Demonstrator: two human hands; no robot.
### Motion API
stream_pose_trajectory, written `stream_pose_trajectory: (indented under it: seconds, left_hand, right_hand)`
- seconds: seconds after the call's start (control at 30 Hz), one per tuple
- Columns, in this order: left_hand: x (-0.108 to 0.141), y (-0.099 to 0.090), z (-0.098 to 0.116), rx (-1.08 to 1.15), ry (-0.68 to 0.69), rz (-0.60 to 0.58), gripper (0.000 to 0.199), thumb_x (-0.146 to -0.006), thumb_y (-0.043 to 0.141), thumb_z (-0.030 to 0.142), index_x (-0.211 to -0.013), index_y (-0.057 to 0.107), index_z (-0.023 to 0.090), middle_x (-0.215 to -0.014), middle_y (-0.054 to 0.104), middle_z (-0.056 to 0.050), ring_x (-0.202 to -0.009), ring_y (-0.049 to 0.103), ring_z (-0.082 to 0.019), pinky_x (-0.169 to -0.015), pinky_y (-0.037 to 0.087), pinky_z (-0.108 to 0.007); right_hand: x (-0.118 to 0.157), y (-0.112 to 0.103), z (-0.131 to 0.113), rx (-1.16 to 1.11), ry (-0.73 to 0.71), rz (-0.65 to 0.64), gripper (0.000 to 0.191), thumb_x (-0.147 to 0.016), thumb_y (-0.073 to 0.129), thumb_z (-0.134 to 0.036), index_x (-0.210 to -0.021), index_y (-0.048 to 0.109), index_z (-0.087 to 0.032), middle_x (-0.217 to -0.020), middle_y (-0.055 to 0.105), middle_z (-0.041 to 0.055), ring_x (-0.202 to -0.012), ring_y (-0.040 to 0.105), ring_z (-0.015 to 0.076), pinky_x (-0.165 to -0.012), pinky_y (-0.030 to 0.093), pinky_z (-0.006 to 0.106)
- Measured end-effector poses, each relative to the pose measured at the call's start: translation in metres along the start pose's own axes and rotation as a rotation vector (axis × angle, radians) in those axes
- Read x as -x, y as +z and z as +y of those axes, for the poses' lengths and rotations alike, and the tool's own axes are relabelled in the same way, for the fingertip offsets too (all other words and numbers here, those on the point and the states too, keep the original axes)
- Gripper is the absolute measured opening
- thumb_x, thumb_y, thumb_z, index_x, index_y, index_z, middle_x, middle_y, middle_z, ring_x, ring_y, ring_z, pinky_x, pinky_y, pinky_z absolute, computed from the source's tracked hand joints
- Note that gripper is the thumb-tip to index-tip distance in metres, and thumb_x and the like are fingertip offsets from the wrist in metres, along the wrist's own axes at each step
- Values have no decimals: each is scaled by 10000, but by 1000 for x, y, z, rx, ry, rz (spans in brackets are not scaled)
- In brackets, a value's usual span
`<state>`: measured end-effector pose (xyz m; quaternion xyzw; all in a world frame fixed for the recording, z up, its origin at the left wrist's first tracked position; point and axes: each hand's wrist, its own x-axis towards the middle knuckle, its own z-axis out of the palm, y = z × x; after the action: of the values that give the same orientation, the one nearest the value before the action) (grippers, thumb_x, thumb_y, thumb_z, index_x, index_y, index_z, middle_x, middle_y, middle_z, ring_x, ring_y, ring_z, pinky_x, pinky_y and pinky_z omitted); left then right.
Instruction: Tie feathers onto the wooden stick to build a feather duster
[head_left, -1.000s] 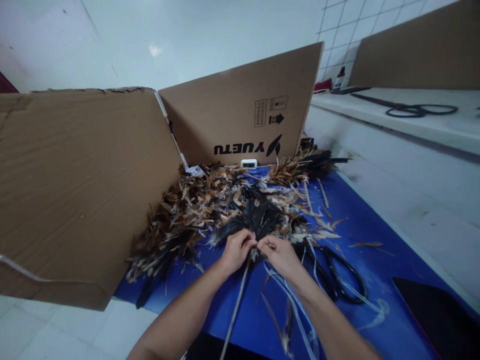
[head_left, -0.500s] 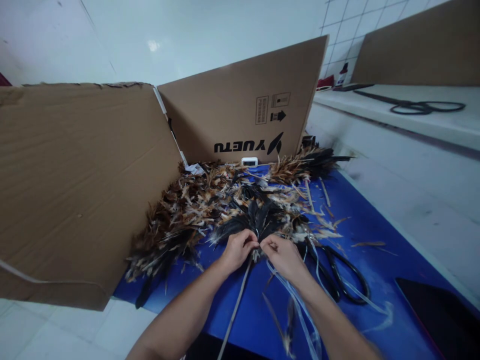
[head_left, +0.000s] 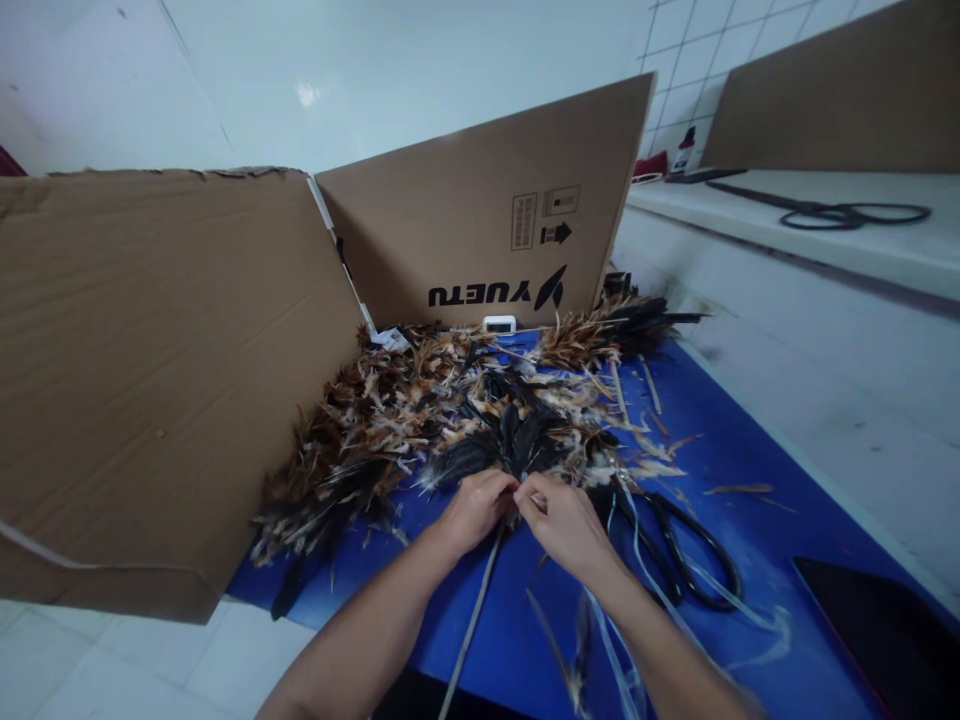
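My left hand (head_left: 478, 508) is closed, fingers pinched at the base of a fan of black feathers (head_left: 517, 438). My right hand (head_left: 556, 515) is closed too, fingertips meeting the left ones at that same base. A thin stick (head_left: 474, 630) runs from under the hands toward me, its upper end hidden by the fingers. Clear plastic strips (head_left: 613, 655) pass beneath my right forearm; the end at the fingertips is too small to see well. Black-handled scissors (head_left: 697, 550) lie right of my right hand, blades mostly covered.
Brown and white feathers (head_left: 397, 410) are heaped across the blue tabletop (head_left: 750, 440). Cardboard panels (head_left: 480, 200) stand at the back and left. A small white device (head_left: 499, 324) sits at the back panel's foot. A dark flat object (head_left: 877, 630) lies at right. More scissors (head_left: 847, 213) rest on a ledge.
My right hand has shifted slightly left and turned, its fingers now closer to the left hand's. The plastic strips beneath the right forearm have moved toward the right.
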<state>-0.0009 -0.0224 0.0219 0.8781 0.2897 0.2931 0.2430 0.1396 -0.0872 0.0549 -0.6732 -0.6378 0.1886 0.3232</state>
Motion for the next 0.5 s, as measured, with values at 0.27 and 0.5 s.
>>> stream_pose_trajectory:
  seconds: [0.27, 0.5]
  left_hand:
    - [2, -4, 6, 49, -26, 46, 132, -839, 464, 209, -823, 590, 170, -751, 596, -35, -701, 536, -124, -669, 405, -219]
    - [2, -4, 4, 83, -41, 56, 105, -822, 482, 170, -792, 583, 172, -735, 599, -12, -683, 538, -106, -674, 407, -200]
  right_hand:
    - [-3, -4, 7, -186, 2, 45, 257, -841, 386, -320, -774, 612, -218, -576, 581, 5, -555, 532, 151, -563, 360, 249]
    - [-6, -1, 15, -72, -49, -96, 419, -801, 399, -236, -1186, 566, -232, -663, 643, 8, -592, 573, 159, -586, 415, 256]
